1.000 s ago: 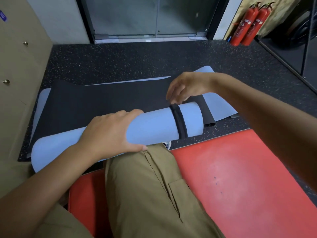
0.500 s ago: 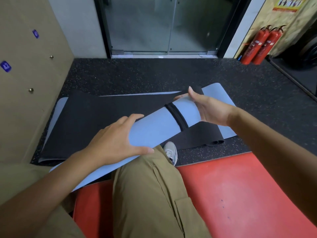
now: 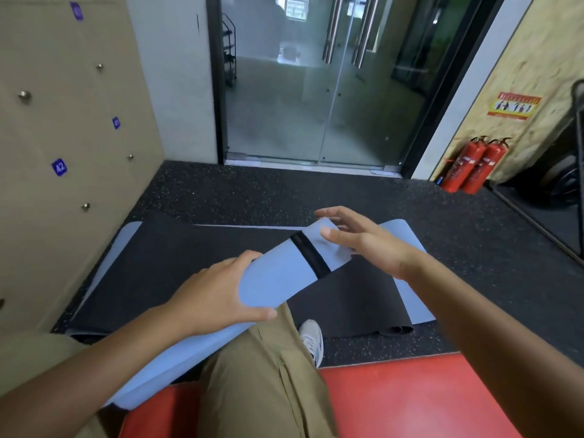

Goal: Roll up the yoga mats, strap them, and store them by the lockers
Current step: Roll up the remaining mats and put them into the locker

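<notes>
The left hand (image 3: 218, 298) is wrapped round the middle of the rolled blue mat (image 3: 271, 279), thumb under and fingers over. The right hand (image 3: 360, 240) sits at the far end with fingers spread and relaxed, thumb resting on the roll, gripping nothing. The hands are well apart along the roll, which hangs tilted over the person's knee, far end raised, near end low by the left forearm.

Only one strap (image 3: 311, 254) shows, close to the far end. The near end looks unbound, so I judge it could loosen or telescope when the roll is carried to the lockers (image 3: 63, 137) on the left. With a one-handed grip at mid-length, the roll may also tip. A black mat (image 3: 189, 257) lies flat on the floor beneath, not yet rolled, and could catch a foot.
</notes>
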`<state>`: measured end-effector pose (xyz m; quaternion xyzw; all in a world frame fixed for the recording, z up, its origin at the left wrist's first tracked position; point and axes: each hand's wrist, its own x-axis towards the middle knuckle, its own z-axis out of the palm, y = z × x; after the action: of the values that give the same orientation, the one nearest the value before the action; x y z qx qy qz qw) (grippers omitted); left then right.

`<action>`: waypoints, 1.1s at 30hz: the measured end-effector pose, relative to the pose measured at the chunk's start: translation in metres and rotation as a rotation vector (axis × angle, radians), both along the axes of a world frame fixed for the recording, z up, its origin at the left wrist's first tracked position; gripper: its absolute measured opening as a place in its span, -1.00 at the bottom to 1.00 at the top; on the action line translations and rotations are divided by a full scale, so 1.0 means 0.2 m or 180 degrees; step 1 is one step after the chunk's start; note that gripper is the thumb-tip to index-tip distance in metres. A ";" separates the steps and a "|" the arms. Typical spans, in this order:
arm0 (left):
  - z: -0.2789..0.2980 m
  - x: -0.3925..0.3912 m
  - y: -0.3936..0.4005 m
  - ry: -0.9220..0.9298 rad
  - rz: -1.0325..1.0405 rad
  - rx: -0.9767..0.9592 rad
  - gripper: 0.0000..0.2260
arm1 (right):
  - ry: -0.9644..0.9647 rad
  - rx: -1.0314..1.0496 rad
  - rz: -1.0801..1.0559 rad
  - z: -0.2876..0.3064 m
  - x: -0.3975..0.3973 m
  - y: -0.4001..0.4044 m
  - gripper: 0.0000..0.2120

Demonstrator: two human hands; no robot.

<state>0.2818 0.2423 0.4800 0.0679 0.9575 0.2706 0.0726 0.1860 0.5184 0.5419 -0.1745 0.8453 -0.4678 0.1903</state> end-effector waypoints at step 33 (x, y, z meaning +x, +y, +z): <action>0.04 1.21 -1.46 -0.0426 0.2385 -0.0927 -0.02 | 0.0794 -0.0444 0.1778 0.04 0.46 -1.65 -0.69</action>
<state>0.5229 -0.0490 0.4885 -0.3144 0.9375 0.1437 0.0399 0.2771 0.1880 0.5501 -0.4687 0.7473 -0.4293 0.1938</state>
